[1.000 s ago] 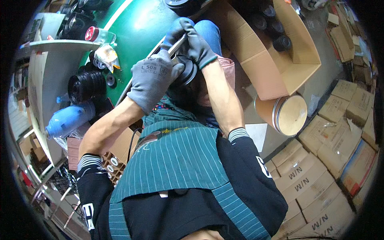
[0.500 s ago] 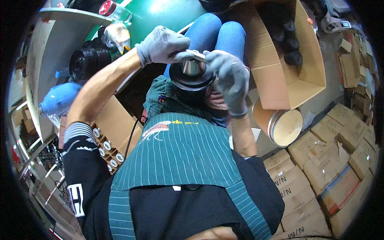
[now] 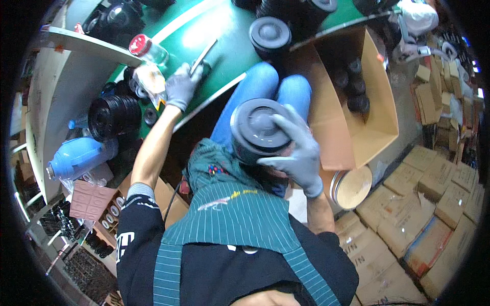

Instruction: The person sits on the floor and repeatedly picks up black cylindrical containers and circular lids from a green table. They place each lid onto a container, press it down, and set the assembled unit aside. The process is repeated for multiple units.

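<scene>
My left hand [image 3: 184, 85], in a grey glove, is over the green table at the upper left. It is closed on a thin, pale rod-like tool [image 3: 205, 53] pointing up and to the right. In front of my lap, my right hand [image 3: 298, 150], also gloved, grips the side of a black round canister-like piece [image 3: 259, 123]. Its thumb and fingers spread around the edge, and the ringed flat top faces up. A similar black round piece [image 3: 270, 34] stands on the table beyond my knees.
On the green table [image 3: 224, 64] lie a red-lidded clear jar [image 3: 148, 48], a plastic packet [image 3: 150, 81] and stacked black discs [image 3: 115, 117]. A blue flask [image 3: 79, 157] sits at left. An open carton [image 3: 377, 122] holding black parts stands at right, near a round drum [image 3: 352, 188] and piled boxes [image 3: 395, 214].
My left hand has moved away from my right, out over the table with the rod-like tool. The black round piece now shows its ringed top; the metal cone is out of sight.
</scene>
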Available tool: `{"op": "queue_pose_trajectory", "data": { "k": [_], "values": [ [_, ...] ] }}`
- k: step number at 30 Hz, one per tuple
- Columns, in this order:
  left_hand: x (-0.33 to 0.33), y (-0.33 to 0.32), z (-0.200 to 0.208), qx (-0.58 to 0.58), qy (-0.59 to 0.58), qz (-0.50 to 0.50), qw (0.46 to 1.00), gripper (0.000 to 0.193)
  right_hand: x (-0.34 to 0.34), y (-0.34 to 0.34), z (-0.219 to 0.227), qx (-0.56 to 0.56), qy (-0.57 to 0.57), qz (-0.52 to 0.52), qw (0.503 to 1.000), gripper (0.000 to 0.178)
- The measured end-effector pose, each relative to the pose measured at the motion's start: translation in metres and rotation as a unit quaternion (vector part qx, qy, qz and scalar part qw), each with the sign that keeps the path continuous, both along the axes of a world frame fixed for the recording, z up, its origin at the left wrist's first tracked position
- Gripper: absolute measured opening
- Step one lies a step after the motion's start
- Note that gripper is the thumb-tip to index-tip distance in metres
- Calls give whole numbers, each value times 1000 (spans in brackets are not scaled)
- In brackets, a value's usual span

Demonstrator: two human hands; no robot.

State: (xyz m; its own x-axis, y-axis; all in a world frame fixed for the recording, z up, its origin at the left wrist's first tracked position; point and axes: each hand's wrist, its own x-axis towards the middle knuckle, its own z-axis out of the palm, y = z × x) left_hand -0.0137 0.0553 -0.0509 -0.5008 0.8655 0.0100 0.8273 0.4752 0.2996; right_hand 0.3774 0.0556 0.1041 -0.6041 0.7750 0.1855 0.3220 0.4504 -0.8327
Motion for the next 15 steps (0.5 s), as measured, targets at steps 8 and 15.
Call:
{"op": "queue_pose_trajectory", "data": {
  "k": [8,15],
  "values": [
    [45,-61,88,394,-91,-398,823,96,-40,96,-85,-304,307,-148,890,57],
    [-14,52,134,394,-89,-96,910,65,-142,137,-47,-549,321,-7,771,70]
  ]
}}
